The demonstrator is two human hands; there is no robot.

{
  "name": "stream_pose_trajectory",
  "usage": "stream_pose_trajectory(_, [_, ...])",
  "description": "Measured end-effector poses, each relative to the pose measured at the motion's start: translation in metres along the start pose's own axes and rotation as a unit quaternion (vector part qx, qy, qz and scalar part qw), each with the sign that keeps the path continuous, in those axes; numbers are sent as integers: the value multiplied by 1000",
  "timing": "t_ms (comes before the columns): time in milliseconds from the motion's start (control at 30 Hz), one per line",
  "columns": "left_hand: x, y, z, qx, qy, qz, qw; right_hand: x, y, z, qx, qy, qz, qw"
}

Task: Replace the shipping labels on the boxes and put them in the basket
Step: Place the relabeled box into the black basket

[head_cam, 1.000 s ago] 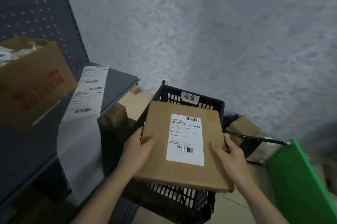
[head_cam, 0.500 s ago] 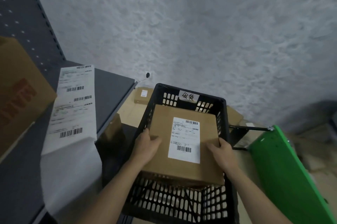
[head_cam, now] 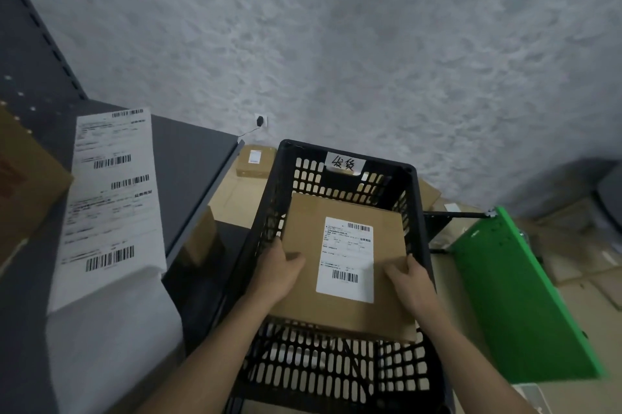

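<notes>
1. The box (head_cam: pixel 343 312) hangs inside the basket (head_cam: pixel 419 204) at 6 o'clock, its fresh label (head_cam: pixel 346 258) facing up, probably so that the barcode stays scannable.
2. The left hand (head_cam: pixel 281 274) at the box's 9 o'clock edge and the right hand (head_cam: pixel 410 282) at 3 o'clock each clamp it, thumb on top; this balances it for lowering.
3. A label strip (head_cam: pixel 111 191) lies on the shelf (head_cam: pixel 195 157) at 9 o'clock, handy for later boxes.

2 arms show from the lower edge of the view. The left forearm (head_cam: pixel 215 356) and the right forearm (head_cam: pixel 471 363) are bare along their whole visible length, wrists included. The left hand (head_cam: pixel 279 274) and the right hand (head_cam: pixel 414 282) are bare as well. Fine details such as fingernails are too blurred to tell.
</notes>
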State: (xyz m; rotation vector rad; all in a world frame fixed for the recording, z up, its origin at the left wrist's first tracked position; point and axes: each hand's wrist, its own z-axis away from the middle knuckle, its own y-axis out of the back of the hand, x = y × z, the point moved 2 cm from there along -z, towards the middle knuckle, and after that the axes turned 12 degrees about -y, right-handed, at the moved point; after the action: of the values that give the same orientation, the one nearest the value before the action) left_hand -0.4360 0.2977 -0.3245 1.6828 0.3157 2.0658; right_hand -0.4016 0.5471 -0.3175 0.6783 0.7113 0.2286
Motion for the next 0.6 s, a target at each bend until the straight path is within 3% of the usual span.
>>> stream_pose_trajectory(333, [48, 29, 25, 54, -151, -139, 977, -45, 29, 53, 101, 219, 84, 967])
stream_pose_trajectory(600, [99, 58, 107, 165, -195, -208, 944, -87, 37, 114, 71, 452, 160, 875])
